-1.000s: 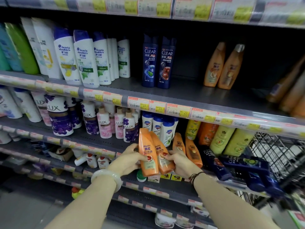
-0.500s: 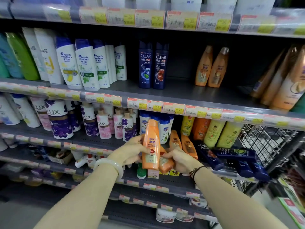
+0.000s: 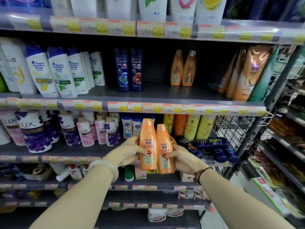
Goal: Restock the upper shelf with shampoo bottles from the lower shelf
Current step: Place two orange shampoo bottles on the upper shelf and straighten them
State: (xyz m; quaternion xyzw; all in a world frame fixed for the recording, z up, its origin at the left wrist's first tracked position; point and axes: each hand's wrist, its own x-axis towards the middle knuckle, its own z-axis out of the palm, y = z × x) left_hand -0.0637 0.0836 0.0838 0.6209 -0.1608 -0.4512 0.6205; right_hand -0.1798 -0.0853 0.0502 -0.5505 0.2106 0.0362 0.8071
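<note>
Orange shampoo bottles, two, are held upright and touching in front of the lower shelf (image 3: pixel 74 150). The left hand (image 3: pixel 130 150) curls round the left bottle (image 3: pixel 147 144), and the right hand (image 3: pixel 183 158) clasps the right bottle (image 3: pixel 164 149). Both long axes run vertical, caps up. Bare space on the upper shelf (image 3: pixel 156 92) lies at twelve to one o'clock from the fingers (beside the matching orange pair (image 3: pixel 177 70)), likely nearer the right hand.
</note>
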